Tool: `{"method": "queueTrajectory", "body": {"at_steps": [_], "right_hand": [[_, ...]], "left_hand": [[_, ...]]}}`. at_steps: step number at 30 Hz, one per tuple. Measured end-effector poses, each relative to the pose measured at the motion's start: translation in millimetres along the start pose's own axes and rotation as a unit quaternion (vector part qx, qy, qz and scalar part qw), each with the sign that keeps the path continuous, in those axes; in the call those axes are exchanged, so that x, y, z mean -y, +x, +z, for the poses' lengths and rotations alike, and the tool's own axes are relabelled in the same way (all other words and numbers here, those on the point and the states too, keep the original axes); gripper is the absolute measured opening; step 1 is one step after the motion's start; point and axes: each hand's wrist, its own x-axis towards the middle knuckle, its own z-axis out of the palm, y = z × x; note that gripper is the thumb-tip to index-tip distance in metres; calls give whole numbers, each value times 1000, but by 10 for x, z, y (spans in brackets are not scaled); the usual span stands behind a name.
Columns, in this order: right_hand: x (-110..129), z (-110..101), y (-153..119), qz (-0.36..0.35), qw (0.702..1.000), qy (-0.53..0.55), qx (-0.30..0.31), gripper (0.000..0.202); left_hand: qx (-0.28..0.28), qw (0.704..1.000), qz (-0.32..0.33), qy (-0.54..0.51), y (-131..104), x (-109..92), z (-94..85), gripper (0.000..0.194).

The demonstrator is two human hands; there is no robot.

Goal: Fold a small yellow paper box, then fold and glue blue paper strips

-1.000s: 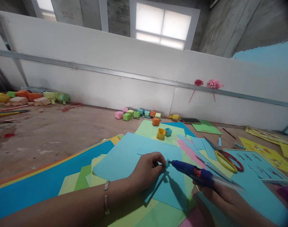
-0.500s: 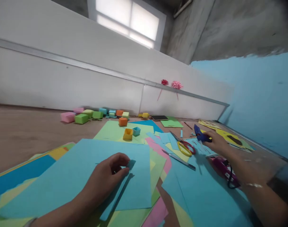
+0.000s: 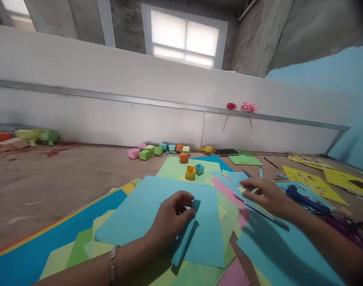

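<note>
My left hand point(image 3: 173, 217) pinches a narrow folded blue paper strip point(image 3: 183, 243) near its upper end, over a large light blue sheet point(image 3: 134, 202). My right hand point(image 3: 263, 194) hangs above the papers on the right, fingers apart and holding nothing. Under and beside it lies a craft knife point(image 3: 261, 212); the scissors are mostly hidden behind this hand. A dark blue glue gun point(image 3: 308, 200) rests to the right of my right wrist. Beyond the sheet stand a small yellow paper box point(image 3: 190, 172) and a small blue one point(image 3: 199, 169).
Small coloured paper boxes point(image 3: 145, 155) line the base of the white wall. A black phone point(image 3: 227, 152) and green paper point(image 3: 245, 157) lie farther back. Yellow sheets point(image 3: 315, 184) spread at the right; a dark blue sheet point(image 3: 62, 234) lies at the left.
My right hand has let go of the glue gun and moved left over the scissors. My left hand still holds the strip. The view has turned left.
</note>
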Motion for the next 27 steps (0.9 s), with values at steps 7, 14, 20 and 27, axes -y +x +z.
{"method": "queueTrajectory", "body": {"at_steps": [7,14,20,27], "right_hand": [[1104,645,-112,-8,941,337,28,17],[1058,720,-131,1,924,383,4,9],[1072,783,-157,5,898,440,19,12],[1073,777,-152,21,893,449,31,13]], "left_hand": [[18,1000,19,-12,-34,18,26,23],[41,999,7,-15,-62,5,54,24],[37,999,0,-22,-76,12,63,22],[47,998,-21,-32,-77,16,83,11]]}}
